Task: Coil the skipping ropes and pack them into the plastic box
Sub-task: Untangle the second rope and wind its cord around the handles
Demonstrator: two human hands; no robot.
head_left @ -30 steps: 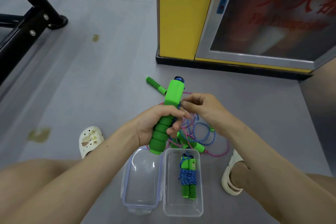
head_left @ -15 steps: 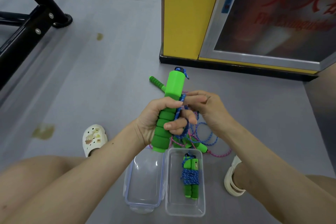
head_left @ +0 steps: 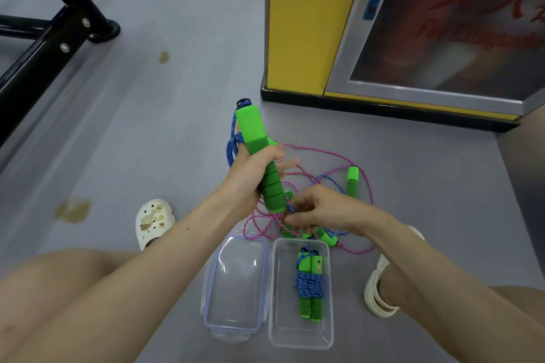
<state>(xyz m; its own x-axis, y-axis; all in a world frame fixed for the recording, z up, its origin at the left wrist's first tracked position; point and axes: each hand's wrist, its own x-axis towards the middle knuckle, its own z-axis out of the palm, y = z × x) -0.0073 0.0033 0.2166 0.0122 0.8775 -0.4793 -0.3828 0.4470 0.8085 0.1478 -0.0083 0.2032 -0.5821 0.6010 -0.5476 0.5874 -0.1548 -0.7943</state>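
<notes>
Left hand (head_left: 250,177) grips the green foam handle (head_left: 250,127), right hand (head_left: 327,209) pinches the blue cord (head_left: 231,147) at its 5 o'clock end; cord looks limp and light, so hold the foam; plastic box (head_left: 300,343) at 6 o'clock.

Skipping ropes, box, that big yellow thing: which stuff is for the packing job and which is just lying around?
For the job: green handle in the left hand, blue rope pinched by the right hand, pink rope lying loose, plastic box, coiled rope inside it, lid.
Just there: yellow cabinet, black metal frame, brownish stains.
</notes>
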